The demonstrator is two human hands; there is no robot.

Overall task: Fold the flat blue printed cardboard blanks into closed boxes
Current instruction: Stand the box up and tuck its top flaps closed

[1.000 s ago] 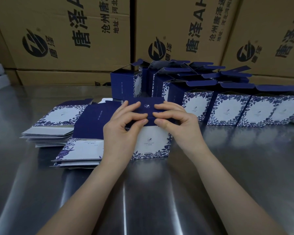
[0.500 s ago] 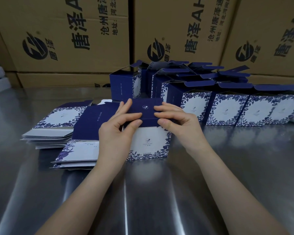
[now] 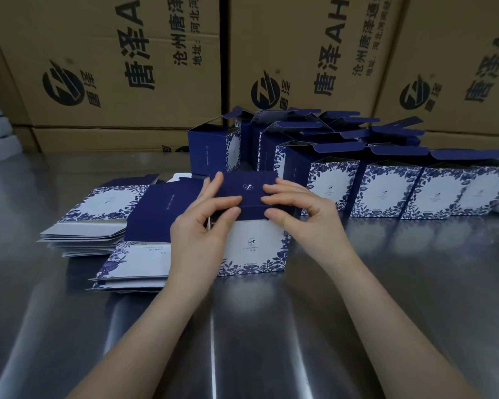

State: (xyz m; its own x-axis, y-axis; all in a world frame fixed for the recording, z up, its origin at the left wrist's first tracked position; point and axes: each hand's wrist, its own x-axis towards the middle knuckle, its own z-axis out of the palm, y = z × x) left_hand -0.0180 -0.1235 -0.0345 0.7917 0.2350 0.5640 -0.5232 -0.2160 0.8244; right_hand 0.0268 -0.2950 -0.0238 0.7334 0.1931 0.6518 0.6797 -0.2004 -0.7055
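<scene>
Steel table (image 3: 386,283) (shiny), brown cartons (image 3: 113,67) behind, hands on box (image 3: 251,226).

Dim room. Light from above makes white shiny streaks on metal table (image 3: 401,283). Far edges bend, brown cartons (image 3: 113,67) lean. Slightly blurry.

Two bare hands, the left hand (image 3: 198,234) and the right hand (image 3: 306,223), are in view. One blue floral cardboard box (image 3: 249,226) sits between them. Two stacks of flat blue-and-white cardboard blanks (image 3: 92,223) lie at left. Behind stand many open-topped blue boxes (image 3: 386,191), too overlapped to count. Three large brown printed shipping cartons (image 3: 113,61) line the back.
</scene>
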